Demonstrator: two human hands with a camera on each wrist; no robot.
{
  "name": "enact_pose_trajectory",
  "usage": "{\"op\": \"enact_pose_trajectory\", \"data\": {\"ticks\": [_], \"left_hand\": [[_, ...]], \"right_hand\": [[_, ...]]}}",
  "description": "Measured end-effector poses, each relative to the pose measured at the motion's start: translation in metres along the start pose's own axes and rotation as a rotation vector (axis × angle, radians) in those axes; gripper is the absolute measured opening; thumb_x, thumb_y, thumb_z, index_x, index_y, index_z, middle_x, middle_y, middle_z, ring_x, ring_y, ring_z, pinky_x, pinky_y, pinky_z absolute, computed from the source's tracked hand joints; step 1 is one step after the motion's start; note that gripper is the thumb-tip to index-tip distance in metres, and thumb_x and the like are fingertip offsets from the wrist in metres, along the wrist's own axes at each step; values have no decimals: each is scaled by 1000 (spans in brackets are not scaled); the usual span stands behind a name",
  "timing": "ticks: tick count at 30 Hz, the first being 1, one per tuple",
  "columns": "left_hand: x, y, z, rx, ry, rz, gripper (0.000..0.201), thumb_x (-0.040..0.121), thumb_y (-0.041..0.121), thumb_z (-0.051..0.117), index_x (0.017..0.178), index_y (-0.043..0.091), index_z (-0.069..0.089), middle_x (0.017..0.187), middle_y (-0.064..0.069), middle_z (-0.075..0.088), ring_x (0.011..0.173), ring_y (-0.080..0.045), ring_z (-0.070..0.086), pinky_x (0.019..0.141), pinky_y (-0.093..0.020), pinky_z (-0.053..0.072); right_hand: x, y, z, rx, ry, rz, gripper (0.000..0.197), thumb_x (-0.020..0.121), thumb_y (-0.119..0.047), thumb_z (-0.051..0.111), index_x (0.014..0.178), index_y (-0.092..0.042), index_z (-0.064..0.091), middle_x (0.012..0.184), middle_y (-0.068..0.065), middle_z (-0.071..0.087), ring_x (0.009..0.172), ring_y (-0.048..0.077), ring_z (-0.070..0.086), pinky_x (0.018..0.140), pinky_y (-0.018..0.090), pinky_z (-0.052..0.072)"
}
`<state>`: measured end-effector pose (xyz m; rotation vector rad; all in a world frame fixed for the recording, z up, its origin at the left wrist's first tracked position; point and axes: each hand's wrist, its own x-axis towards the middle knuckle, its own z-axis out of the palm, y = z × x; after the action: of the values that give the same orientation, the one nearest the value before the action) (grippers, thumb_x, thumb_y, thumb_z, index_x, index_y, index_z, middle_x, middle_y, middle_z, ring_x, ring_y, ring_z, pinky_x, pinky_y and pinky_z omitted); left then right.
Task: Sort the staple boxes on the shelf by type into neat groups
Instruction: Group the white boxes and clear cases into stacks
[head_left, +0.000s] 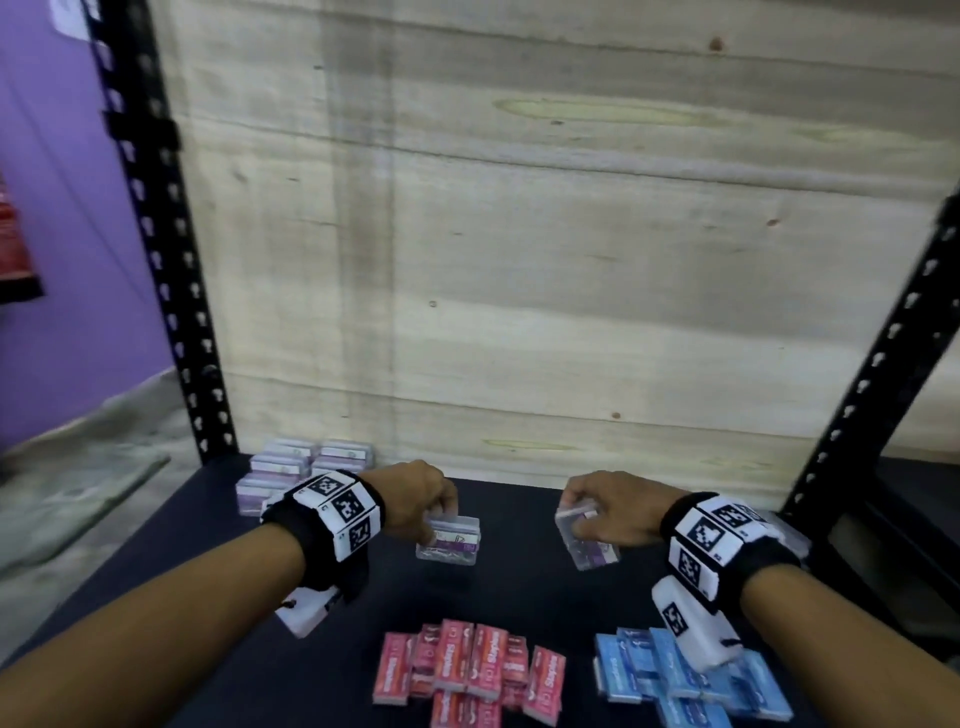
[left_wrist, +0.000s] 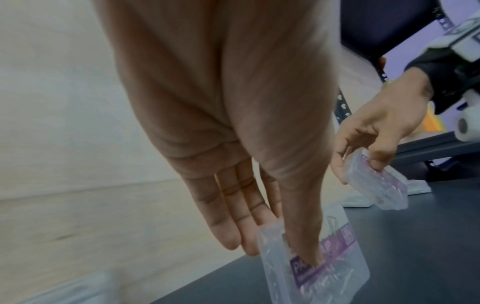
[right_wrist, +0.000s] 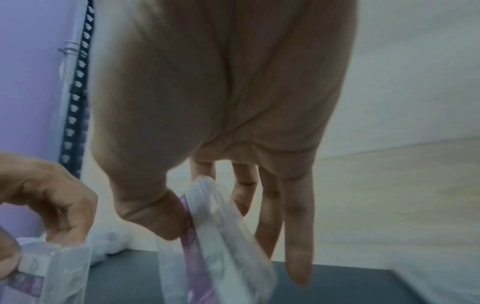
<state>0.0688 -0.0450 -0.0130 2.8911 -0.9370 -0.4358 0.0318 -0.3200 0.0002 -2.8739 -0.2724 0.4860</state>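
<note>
Clear plastic boxes showing glossy; shelf deck looking matt, dark, smooth; back panel showing pale grained wood; perforated uprights looking black metal.

Dim, soft light; motion blur, edges warped.

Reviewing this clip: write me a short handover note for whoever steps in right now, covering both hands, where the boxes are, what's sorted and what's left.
Left hand: pinches a clear box with a purple label, lifted over the middle of the dark shelf.
Right hand: pinches a second clear purple-label box, tilted, also off the shelf.
Done: clear purple-label stack at the back left corner; red boxes grouped at front centre; blue boxes grouped at front right.
Left: add both held boxes to the back-left stack. The red and blue groups lie loosely, some boxes askew, so square them up.
</note>
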Motion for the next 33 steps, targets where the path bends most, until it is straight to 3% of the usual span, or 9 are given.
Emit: {"op": "enact_pose_trajectory", "data": {"ticks": [5,10,15,20,23,33], "left_hand": [[-44,-51,-1,-26,-3,-83,33,82,20,74,113,20,64,105,4,63,91,-8,55,76,-18,44],[-82,-101,7,-32,-1,-205,37,81,21,76,115,21,64,99,8,56,86,-7,51,72,-16,39],[-104,-139,13,-39,24,-294,33,80,19,77,112,23,66,97,8,54,85,-8,51,70,-16,38],[-112,-162,20,-42,40,-351,33,80,18,76,111,24,65,107,4,60,94,-13,57,84,-27,50],[-112,-171,22,-55,60,-356,33,80,18,77,111,25,66,102,7,57,90,-11,54,83,-27,49],[-102,-183,24,-89,98,-330,33,82,15,74,112,26,65,97,10,53,86,-9,51,80,-24,47]], "right_hand": [[27,-64,9,77,-68,-144,28,90,-22,60,117,-24,59,107,2,62,77,19,66,62,29,59],[57,-129,27,-135,-56,-287,44,87,-29,71,126,-21,52,121,1,60,105,20,58,91,34,49],[81,-183,44,-145,-64,-360,40,89,-26,71,125,-21,56,120,1,62,106,20,59,92,33,48],[100,-220,56,-188,-32,-415,41,90,-28,71,128,-19,58,118,2,66,109,22,61,93,34,49],[108,-233,60,-197,16,-433,42,91,-28,70,130,-17,59,121,5,64,111,23,60,91,33,47],[123,-248,69,-248,94,-409,29,91,-22,69,115,-8,65,112,10,67,104,27,62,91,39,52]]}}
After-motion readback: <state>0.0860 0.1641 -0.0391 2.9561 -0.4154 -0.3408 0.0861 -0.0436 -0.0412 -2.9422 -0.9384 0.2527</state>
